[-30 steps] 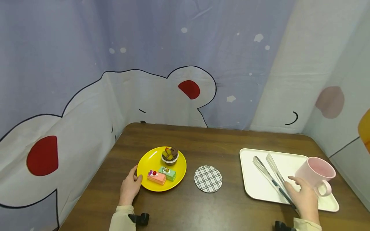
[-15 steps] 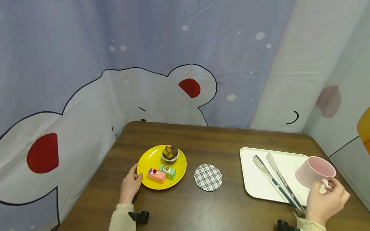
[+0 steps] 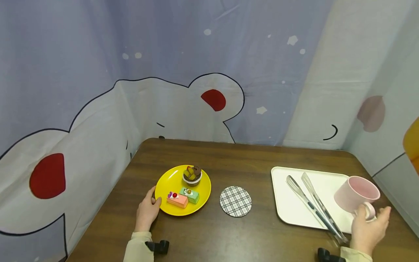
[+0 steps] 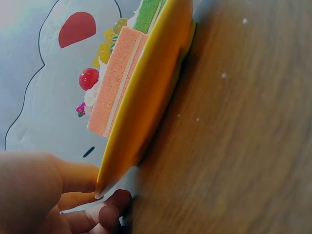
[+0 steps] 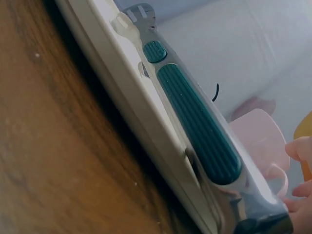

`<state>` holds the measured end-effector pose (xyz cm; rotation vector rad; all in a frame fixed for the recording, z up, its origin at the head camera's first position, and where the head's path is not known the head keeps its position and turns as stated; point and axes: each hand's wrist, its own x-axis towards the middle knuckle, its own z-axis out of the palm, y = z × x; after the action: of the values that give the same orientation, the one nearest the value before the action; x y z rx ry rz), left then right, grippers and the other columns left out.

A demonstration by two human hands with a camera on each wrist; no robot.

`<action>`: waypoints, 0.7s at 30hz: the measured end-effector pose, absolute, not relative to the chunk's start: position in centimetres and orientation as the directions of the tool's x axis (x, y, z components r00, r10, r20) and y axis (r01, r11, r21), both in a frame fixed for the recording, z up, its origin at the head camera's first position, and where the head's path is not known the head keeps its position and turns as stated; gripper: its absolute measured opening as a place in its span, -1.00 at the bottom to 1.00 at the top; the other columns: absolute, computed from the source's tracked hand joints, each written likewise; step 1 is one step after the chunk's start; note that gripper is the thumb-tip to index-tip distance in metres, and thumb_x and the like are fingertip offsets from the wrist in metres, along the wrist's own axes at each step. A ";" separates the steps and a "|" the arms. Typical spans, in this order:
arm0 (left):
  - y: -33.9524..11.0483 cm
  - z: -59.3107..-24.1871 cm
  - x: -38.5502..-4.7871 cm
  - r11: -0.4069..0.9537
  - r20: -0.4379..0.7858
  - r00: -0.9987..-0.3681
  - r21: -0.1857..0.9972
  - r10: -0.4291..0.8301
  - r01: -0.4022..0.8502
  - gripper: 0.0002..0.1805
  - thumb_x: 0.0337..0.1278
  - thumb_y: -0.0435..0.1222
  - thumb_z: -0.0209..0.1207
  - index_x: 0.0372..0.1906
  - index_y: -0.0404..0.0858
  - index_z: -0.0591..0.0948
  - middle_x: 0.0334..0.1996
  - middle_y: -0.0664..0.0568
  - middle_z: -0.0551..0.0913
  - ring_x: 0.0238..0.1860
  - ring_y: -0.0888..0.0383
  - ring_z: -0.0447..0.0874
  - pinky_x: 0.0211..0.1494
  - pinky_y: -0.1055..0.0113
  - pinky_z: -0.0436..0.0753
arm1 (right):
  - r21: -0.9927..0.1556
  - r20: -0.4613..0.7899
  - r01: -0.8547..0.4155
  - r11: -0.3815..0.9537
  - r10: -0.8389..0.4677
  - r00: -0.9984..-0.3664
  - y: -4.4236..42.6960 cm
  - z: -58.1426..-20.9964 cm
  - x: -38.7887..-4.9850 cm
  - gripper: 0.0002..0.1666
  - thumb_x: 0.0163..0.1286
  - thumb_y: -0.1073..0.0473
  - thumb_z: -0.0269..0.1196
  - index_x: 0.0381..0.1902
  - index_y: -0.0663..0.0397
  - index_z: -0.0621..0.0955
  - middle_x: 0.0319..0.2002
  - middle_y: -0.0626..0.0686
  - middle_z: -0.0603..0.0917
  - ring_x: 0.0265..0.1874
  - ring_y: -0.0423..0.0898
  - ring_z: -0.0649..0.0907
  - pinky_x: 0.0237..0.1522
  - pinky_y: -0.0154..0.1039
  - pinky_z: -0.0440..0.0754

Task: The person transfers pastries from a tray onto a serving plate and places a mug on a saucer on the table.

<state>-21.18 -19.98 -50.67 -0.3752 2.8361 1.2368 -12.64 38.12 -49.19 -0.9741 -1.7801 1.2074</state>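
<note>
My left hand (image 3: 148, 211) pinches the near-left rim of a yellow plate (image 3: 163, 185), thumb above and fingers below in the left wrist view. On the plate are a cupcake (image 3: 192, 176), an orange cake slice (image 3: 177, 201) and a green one (image 3: 190, 196). At the right, a pink mug (image 3: 347, 196) stands on a white tray (image 3: 284, 211). My right hand (image 3: 368, 229) is at the mug's handle (image 3: 370, 211), thumb and fingers spread on either side. The right wrist view has its fingers (image 5: 302, 148) apart from the handle.
Metal tongs (image 3: 312, 209) with green grips lie on the tray, left of the mug, their joined end sticking out over the near edge. A round checked coaster (image 3: 235, 202) lies mid-table. A printed curtain (image 3: 176, 109) stands behind the brown table (image 3: 248, 236).
My right hand has gone from the mug's left side to its handle, where its fingers curled and then spread. The left hand and plate have stayed in place.
</note>
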 end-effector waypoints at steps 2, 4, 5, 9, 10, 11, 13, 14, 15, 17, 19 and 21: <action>-20.0 -50.7 -21.2 0.655 -0.119 -0.971 0.720 -0.209 -0.229 -0.37 0.35 -0.24 -0.01 0.45 -0.34 0.17 -0.44 -0.10 0.42 -0.48 0.09 0.34 -0.39 0.32 0.29 | -0.941 0.160 0.198 0.275 0.875 -0.456 38.3 -49.4 -12.7 -0.18 0.37 0.08 -0.04 0.53 0.11 0.02 0.48 0.28 0.16 0.48 0.21 0.14 0.52 -0.15 -0.03; -20.0 -50.7 -21.2 0.654 -0.121 -0.971 0.720 -0.208 -0.230 -0.37 0.35 -0.24 -0.01 0.45 -0.34 0.17 -0.43 -0.10 0.42 -0.48 0.09 0.34 -0.39 0.32 0.29 | -0.935 0.154 0.213 0.284 0.865 -0.477 38.4 -49.6 -12.8 -0.22 0.39 0.08 -0.05 0.52 0.14 0.07 0.47 0.31 0.17 0.47 0.29 0.13 0.52 -0.08 -0.02; -20.0 -50.7 -21.2 0.654 -0.122 -0.971 0.721 -0.207 -0.230 -0.36 0.35 -0.23 -0.01 0.45 -0.34 0.17 -0.43 -0.10 0.42 -0.47 0.09 0.34 -0.39 0.32 0.29 | -0.932 0.154 0.219 0.289 0.863 -0.481 38.4 -49.6 -12.8 -0.24 0.39 0.08 -0.05 0.50 0.15 0.11 0.46 0.32 0.17 0.45 0.32 0.14 0.51 -0.03 -0.02; -20.0 -50.7 -21.2 0.652 -0.120 -0.971 0.723 -0.206 -0.227 -0.36 0.35 -0.23 -0.01 0.45 -0.34 0.17 -0.42 -0.10 0.43 -0.47 0.09 0.34 -0.39 0.32 0.29 | -0.933 0.162 0.221 0.284 0.881 -0.445 38.3 -49.7 -12.8 -0.31 0.37 0.07 -0.02 0.44 0.13 0.27 0.38 0.26 0.34 0.35 0.18 0.33 0.42 -0.13 0.13; -20.0 -50.7 -21.2 0.652 -0.118 -0.971 0.724 -0.206 -0.226 -0.36 0.35 -0.24 -0.01 0.45 -0.34 0.17 -0.43 -0.10 0.43 -0.47 0.09 0.34 -0.39 0.32 0.29 | -0.935 0.161 0.222 0.278 0.887 -0.433 38.3 -49.7 -12.8 -0.33 0.37 0.06 0.00 0.41 0.12 0.31 0.33 0.17 0.42 0.27 0.03 0.42 0.35 -0.23 0.19; -20.0 -50.7 -21.2 0.652 -0.116 -0.972 0.725 -0.205 -0.224 -0.36 0.35 -0.24 -0.01 0.45 -0.34 0.17 -0.43 -0.10 0.43 -0.47 0.09 0.34 -0.39 0.32 0.29 | -0.937 0.157 0.223 0.270 0.893 -0.421 38.3 -49.7 -12.8 -0.35 0.36 0.05 0.01 0.39 0.11 0.35 0.24 0.03 0.51 0.16 -0.14 0.46 0.26 -0.33 0.23; -20.1 -50.7 -21.2 0.654 -0.111 -0.973 0.724 -0.204 -0.220 -0.36 0.35 -0.24 -0.01 0.45 -0.35 0.18 -0.43 -0.09 0.43 -0.48 0.09 0.34 -0.39 0.32 0.29 | -0.943 0.148 0.217 0.252 0.903 -0.404 38.3 -49.7 -12.8 -0.38 0.36 0.03 0.04 0.35 0.09 0.42 -0.01 -0.26 0.55 -0.10 -0.43 0.42 0.07 -0.50 0.23; -20.1 -50.7 -21.2 0.655 -0.109 -0.973 0.723 -0.204 -0.218 -0.37 0.34 -0.24 -0.01 0.45 -0.35 0.18 -0.43 -0.09 0.43 -0.48 0.09 0.34 -0.39 0.32 0.29 | -0.947 0.143 0.213 0.243 0.906 -0.399 38.3 -49.7 -12.8 -0.40 0.35 0.02 0.05 0.32 0.06 0.45 -0.14 -0.38 0.50 -0.20 -0.52 0.34 -0.02 -0.55 0.20; -20.1 -50.8 -21.2 0.657 -0.107 -0.973 0.722 -0.203 -0.216 -0.37 0.34 -0.24 0.00 0.45 -0.35 0.18 -0.44 -0.09 0.44 -0.48 0.09 0.34 -0.39 0.31 0.28 | -0.951 0.137 0.203 0.233 0.906 -0.401 38.3 -49.7 -12.8 -0.42 0.35 0.01 0.06 0.31 0.05 0.46 -0.23 -0.48 0.44 -0.27 -0.58 0.28 -0.06 -0.57 0.19; -20.1 -50.8 -21.2 0.660 -0.103 -0.974 0.720 -0.202 -0.213 -0.37 0.33 -0.24 0.00 0.44 -0.35 0.18 -0.44 -0.09 0.44 -0.48 0.09 0.34 -0.39 0.31 0.28 | -0.961 0.119 0.184 0.208 0.907 -0.403 38.4 -49.7 -12.7 -0.57 0.36 0.01 0.06 0.16 -0.16 0.54 -0.38 -0.54 0.32 -0.33 -0.58 0.28 -0.11 -0.58 0.20; -20.1 -50.8 -21.1 0.663 -0.101 -0.974 0.719 -0.201 -0.211 -0.37 0.33 -0.24 0.00 0.44 -0.36 0.18 -0.44 -0.09 0.44 -0.48 0.09 0.34 -0.39 0.31 0.28 | -0.966 0.106 0.173 0.190 0.907 -0.407 38.4 -49.6 -12.7 -0.77 0.37 0.01 0.05 -0.05 -0.39 0.52 -0.42 -0.51 0.31 -0.36 -0.56 0.29 -0.16 -0.59 0.24; -20.1 -50.8 -21.1 0.662 -0.100 -0.975 0.719 -0.200 -0.210 -0.37 0.33 -0.25 -0.01 0.44 -0.36 0.18 -0.44 -0.09 0.43 -0.48 0.09 0.34 -0.39 0.31 0.27 | -0.983 0.065 0.128 0.130 0.906 -0.419 38.5 -49.6 -12.6 -0.84 0.38 0.05 0.04 -0.24 -0.49 0.45 -0.45 -0.51 0.34 -0.42 -0.58 0.35 -0.24 -0.65 0.32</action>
<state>-21.12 -20.12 -50.77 -0.3523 2.8530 1.2363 -12.62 38.51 -49.57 -1.0123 -1.6843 1.3580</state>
